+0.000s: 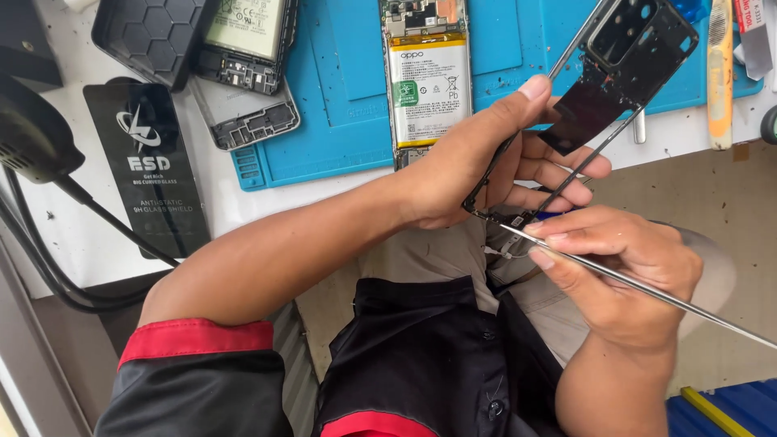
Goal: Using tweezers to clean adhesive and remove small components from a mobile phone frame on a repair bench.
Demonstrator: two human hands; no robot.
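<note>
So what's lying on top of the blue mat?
On the blue mat lies an opened phone, battery showing. The black frame held by the left hand covers the mat's right part.

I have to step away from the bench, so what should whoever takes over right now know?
Left hand: grip shut on the black phone frame, held tilted above the lap, off the bench.
Right hand: grip shut on metal tweezers, tips at the frame's lower end.
Opened phone with battery lies on the blue mat; a second phone body and a grey cover piece lie at the mat's left edge.
Done: frame is separated.
Left: the tweezer work at the frame's lower end.
</note>
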